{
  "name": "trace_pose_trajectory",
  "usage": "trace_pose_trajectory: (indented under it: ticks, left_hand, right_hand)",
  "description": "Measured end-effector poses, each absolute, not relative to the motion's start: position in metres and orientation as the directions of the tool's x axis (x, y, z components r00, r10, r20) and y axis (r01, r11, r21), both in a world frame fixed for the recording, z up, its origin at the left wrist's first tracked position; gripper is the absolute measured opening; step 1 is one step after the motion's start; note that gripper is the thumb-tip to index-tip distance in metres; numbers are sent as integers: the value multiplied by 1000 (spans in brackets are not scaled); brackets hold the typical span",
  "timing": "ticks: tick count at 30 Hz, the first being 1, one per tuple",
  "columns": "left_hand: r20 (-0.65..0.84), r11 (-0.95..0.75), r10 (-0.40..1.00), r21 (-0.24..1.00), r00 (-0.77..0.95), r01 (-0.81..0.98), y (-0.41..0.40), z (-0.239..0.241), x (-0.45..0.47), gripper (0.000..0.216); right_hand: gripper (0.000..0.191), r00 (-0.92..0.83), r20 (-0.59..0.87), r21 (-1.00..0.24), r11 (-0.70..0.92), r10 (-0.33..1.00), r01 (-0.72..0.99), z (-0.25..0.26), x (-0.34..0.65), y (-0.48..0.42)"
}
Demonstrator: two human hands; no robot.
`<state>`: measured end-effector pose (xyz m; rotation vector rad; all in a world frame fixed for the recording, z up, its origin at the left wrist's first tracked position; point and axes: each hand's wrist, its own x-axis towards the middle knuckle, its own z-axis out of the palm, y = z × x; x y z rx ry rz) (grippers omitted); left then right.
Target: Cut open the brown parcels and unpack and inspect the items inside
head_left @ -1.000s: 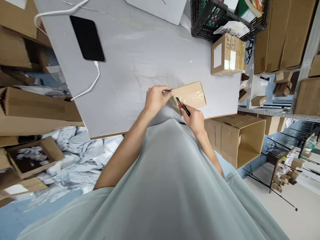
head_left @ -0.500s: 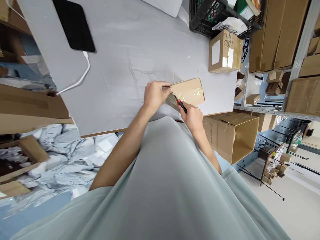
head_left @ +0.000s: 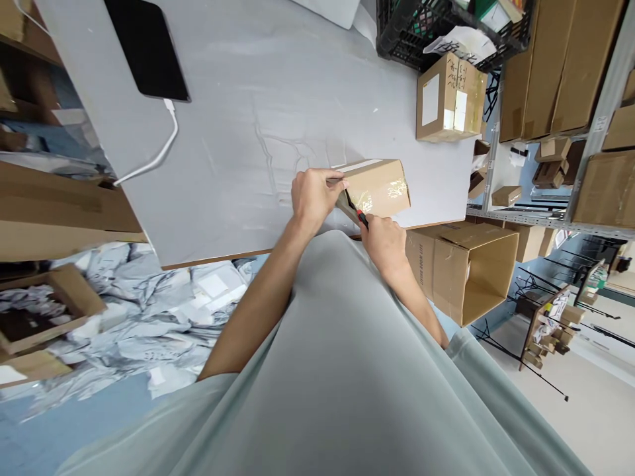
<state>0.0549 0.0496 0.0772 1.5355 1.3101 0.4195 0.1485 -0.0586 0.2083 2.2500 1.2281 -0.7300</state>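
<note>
Near the front edge of the grey table (head_left: 223, 132), a small taped cardboard box (head_left: 380, 182) lies partly tilted, with a white strip along its far side. My left hand (head_left: 315, 195) pinches the box's left end between thumb and fingers. Wrapped in my right hand (head_left: 384, 243) is a red and black box cutter (head_left: 362, 216). Its front end sits at the left end of the box, close to my left fingertips. The blade itself is hard to make out. Shiny clear tape shows on the box's near face.
A black phone (head_left: 149, 49) with a white cable lies at the table's far left. A taped carton (head_left: 449, 99) and a black crate (head_left: 407, 36) stand at the far right. Below the right edge is an open carton (head_left: 459, 264); grey plastic bags (head_left: 163, 317) cover the floor at left.
The box has tilted toward me, and the white strip on its far side now shows. The cutter's front end has sunk in at the box's left end, so less of the tool is visible.
</note>
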Motion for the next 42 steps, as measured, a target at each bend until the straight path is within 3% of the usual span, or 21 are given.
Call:
trace_pose_trajectory:
  ticks: [8, 13, 16, 22, 27, 34, 42]
  left_hand:
    - [-304, 69, 875, 849, 377, 524, 54, 79, 58, 30]
    - [-239, 7, 893, 855, 382, 519, 53, 81, 59, 36]
    - [-128, -105, 902, 862, 413, 496, 49, 89, 74, 40]
    - [14, -379, 697, 856, 717, 352, 25, 95, 142, 48]
    - [10, -405, 674, 842, 739, 358, 13, 81, 166, 45]
    - [-10, -384, 692, 841, 721, 381, 16, 79, 162, 44]
    - [84, -452, 706, 818, 703, 357, 16, 63, 164, 42]
  right_hand:
    - [34, 438, -650, 77, -519, 621, 851, 209, 166, -111]
    - [37, 487, -539, -49, -603, 687, 796, 215, 191, -124]
    - [40, 575, -453, -66, -669, 681, 740, 209, 219, -127]
    - [42, 638, -348, -123, -708, 687, 695, 195, 265, -124]
    - [49, 545, -350, -206, -630, 762, 749, 184, 285, -107]
    - [49, 479, -420, -201, -593, 771, 780, 167, 298, -75]
    - [50, 528, -475, -77, -631, 704, 772, 173, 284, -59]
